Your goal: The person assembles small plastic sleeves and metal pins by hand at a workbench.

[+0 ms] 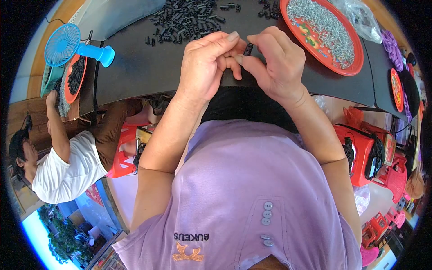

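Both my hands meet over the near edge of the black table. A small black plastic piece [249, 49] stands between them, pinched by the thumb and forefinger of my right hand [280, 60]. The bent fingers of my left hand [202, 63] close against its left side, the thumb lying along the top; they partly hide the piece. Beyond my hands lies a loose pile of similar black pieces [186, 20]. To the right, a red patterned tray [357, 60] carries many small, shiny, clear or silvery parts [330, 31].
A blue desk fan [63, 45] stands at the left table edge. Beyond it, another person [69, 162] in a white shirt reaches toward a red tray [71, 96] of black pieces. A clear plastic bag [360, 18] and purple cord [392, 47] lie at right.
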Demonstrator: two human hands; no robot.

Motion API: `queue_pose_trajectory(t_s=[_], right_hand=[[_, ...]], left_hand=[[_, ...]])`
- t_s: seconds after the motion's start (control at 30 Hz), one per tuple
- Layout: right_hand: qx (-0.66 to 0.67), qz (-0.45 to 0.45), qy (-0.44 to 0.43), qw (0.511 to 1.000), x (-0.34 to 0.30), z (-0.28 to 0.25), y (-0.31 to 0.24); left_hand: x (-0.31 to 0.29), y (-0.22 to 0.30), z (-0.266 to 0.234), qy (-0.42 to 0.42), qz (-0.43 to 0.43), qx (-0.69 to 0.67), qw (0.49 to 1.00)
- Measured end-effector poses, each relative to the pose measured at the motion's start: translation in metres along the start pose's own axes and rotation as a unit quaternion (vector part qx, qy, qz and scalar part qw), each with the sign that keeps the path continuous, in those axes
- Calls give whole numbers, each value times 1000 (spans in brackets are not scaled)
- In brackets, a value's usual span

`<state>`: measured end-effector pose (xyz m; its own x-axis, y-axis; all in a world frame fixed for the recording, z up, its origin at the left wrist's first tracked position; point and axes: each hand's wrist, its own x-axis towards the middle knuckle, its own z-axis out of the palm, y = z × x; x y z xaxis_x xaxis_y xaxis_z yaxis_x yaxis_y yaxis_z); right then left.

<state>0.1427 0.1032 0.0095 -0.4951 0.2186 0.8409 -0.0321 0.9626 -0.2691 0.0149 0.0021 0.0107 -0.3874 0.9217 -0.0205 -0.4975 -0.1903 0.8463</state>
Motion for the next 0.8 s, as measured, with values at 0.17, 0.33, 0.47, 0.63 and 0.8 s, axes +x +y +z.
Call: queue_pose_trajectory(t_s=[0.17,0.33,0.47,0.63,0.8], right_hand=[[-6,-10,18,1000,-1,3,2],[3,-20,7,1000,-2,2,4],[37,12,-3,999,-3,6,5],[29,24,10,999,-3,5,4],[36,30,5,999,-3,4,4]], left_hand=[[0,1,0,-8,-1,4,1000],[-1,1,-3,-10,-8,3,1000],[-1,1,-4,-27,-10,-10,1000],[-3,2,-5,-35,-13,-15,999],[-3,1,-5,-35,-17,-15,999]])
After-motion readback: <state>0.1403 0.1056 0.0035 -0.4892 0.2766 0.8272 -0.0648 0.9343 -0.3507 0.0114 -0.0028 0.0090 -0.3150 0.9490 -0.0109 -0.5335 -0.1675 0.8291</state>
